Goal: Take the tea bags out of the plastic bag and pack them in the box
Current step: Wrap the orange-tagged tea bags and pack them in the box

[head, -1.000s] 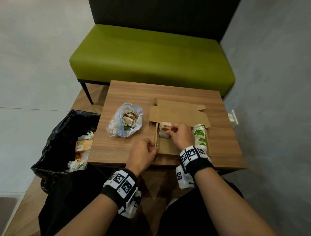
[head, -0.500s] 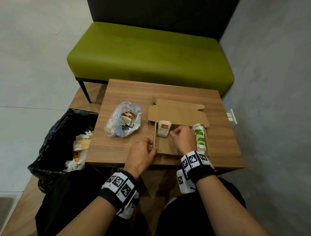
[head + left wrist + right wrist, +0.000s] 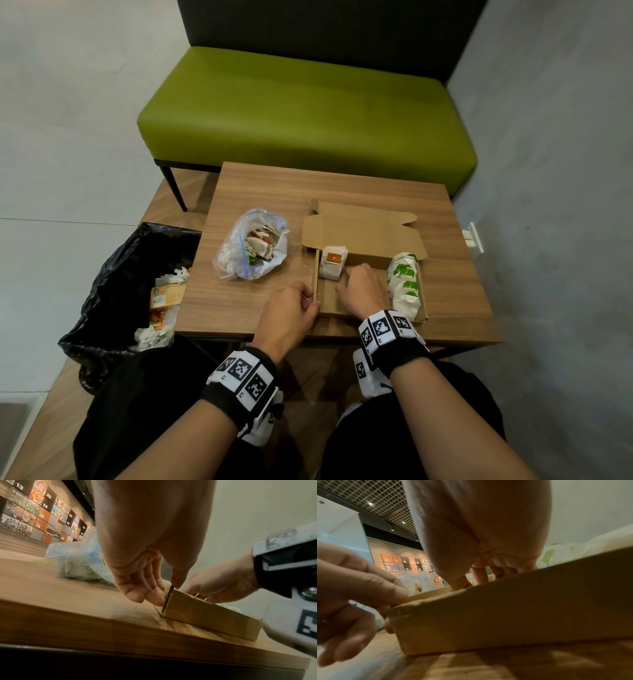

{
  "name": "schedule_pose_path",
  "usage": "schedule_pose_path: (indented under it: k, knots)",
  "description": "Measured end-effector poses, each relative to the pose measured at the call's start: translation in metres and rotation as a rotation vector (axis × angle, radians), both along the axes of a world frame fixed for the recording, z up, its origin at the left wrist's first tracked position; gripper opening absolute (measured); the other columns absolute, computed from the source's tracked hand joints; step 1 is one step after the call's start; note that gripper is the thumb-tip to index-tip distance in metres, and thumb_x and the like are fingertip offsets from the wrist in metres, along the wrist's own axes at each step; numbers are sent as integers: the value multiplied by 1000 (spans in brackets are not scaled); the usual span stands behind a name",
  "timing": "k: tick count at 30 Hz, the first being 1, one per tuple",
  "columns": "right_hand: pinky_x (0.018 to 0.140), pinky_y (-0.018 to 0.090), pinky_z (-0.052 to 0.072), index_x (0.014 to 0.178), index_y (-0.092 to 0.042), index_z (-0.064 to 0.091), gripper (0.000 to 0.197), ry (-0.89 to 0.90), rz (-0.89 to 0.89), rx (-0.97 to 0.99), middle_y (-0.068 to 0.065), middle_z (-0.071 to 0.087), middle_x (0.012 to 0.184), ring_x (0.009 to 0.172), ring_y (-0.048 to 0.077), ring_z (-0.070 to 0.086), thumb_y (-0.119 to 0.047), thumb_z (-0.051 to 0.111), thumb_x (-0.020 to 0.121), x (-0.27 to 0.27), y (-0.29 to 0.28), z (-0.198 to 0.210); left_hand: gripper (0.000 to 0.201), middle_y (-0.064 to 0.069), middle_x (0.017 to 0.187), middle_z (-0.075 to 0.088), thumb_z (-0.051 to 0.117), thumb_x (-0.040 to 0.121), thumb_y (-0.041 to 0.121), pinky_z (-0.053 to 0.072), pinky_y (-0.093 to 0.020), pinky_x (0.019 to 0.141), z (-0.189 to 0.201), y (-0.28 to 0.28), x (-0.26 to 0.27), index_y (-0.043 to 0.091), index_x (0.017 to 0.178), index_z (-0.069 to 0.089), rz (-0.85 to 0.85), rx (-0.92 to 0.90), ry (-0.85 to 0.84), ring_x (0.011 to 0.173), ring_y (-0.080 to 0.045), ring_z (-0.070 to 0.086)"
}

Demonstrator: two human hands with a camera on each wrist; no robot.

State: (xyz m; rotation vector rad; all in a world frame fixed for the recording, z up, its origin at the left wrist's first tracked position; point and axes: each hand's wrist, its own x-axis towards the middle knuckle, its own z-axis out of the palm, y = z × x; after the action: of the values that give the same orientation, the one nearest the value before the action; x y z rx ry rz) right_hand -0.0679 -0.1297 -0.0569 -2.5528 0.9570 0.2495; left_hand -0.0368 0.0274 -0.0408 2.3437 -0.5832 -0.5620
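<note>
A cardboard box (image 3: 359, 291) is seen from the head view lying open on the wooden bench (image 3: 455, 274), its lid folded back toward 12 o'clock. Inside, a row of green-labelled tea bags (image 3: 406, 282) is packed along the wall at 3 o'clock, and a red-labelled tea bag (image 3: 333, 263) lies in the corner at about 10 o'clock. The plastic bag (image 3: 251, 248), with more tea bags visible in it, is placed on the bench at 9 o'clock from the box, apart from it.

The left hand (image 3: 291, 308) is held at the box's left wall near the front corner. The left wrist view shows what the head view hides: the thumb (image 3: 178, 580) is set on the inner side of that wall and the fingers (image 3: 149, 592) on the outer side, so the wall edge is pinched between them.

The right hand (image 3: 363, 289) is lowered into the box between the two groups of tea bags, just beside the red-labelled one. Its fingers are curled downward; nothing is seen held in them, though whether they touch that bag cannot be told. In the right wrist view the box's front wall (image 3: 513, 608) fills the frame and only curled fingertips (image 3: 479, 574) show over its rim.

A black bin bag (image 3: 113, 274) with wrappers in it is seen on the floor at 9 o'clock from the bench, and a green seat (image 3: 308, 113) at 12 o'clock.
</note>
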Motion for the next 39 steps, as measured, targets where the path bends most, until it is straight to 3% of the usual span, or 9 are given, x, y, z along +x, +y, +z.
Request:
schedule_pose_path:
  k: [5, 8, 13, 16, 19, 26, 32, 35, 39]
  knots:
    - [77, 33, 42, 121, -12, 65, 31, -5, 7, 27, 8, 54, 125, 110, 29, 59, -26, 58, 95, -1, 4, 4, 25, 11, 78, 62, 62, 95, 35, 40, -12, 61, 3, 2, 0, 21, 116, 62, -15, 7, 34, 74, 3, 56]
    - [81, 37, 49, 113, -9, 67, 27, -54, -63, 34, 9, 55, 122, 106, 28, 59, -27, 57, 95, -5, 5, 10, 26, 9, 82, 63, 62, 94, 41, 53, -24, 74, 14, 7, 7, 24, 113, 60, 28, 19, 6, 76, 0, 58]
    - [92, 44, 51, 126, -12, 62, 35, -180, -122, 44, 8, 53, 128, 112, 28, 56, -28, 57, 95, -16, 12, 25, 27, -2, 110, 50, 65, 89, 40, 41, -40, 87, 36, 32, 58, 22, 108, 58, 282, 71, -555, 103, -21, 46]
    - [91, 39, 51, 128, -17, 62, 35, -260, -113, 20, 5, 54, 126, 112, 23, 56, -28, 59, 95, -15, 21, 34, 36, -10, 131, 44, 69, 87, 35, 41, -51, 87, 36, 44, 91, 23, 116, 52, 270, 115, -489, 117, -33, 45]
    - [93, 33, 48, 123, -19, 65, 29, -328, -68, 35, 1, 53, 128, 117, 19, 53, -26, 57, 96, -7, 37, 41, 31, -7, 142, 37, 65, 91, 29, 46, -58, 86, 28, 46, 105, 28, 117, 48, 122, 126, -407, 122, -34, 49]
    - [91, 30, 45, 114, -23, 70, 24, -472, 157, 11, -5, 46, 110, 110, 12, 42, -24, 55, 95, 18, 73, 45, 48, -15, 148, 45, 59, 86, -2, 54, -46, 82, 25, 52, 99, 22, 128, 60, -21, 124, -505, 109, -41, 63]
    - [100, 36, 42, 125, -29, 66, 32, -429, 254, 0, 1, 49, 129, 121, 19, 45, -24, 58, 95, 47, 92, 45, 47, -20, 145, 50, 65, 78, -6, 58, -44, 73, 33, 67, 87, 20, 116, 74, -120, 164, -496, 97, -41, 69]
    - [103, 41, 43, 129, -26, 64, 34, -417, 245, -45, 6, 48, 135, 124, 24, 48, -23, 57, 96, 57, 97, 43, 51, -20, 148, 45, 60, 81, -5, 56, -45, 81, 30, 72, 86, 17, 127, 67, -119, 182, -476, 106, -41, 65]
    - [102, 43, 45, 125, -25, 66, 30, -472, 212, -50, 6, 46, 142, 122, 26, 50, -24, 57, 96, 64, 100, 43, 54, -20, 150, 40, 48, 89, 1, 53, -47, 81, 28, 74, 90, 11, 142, 49, -93, 183, -445, 104, -43, 64]
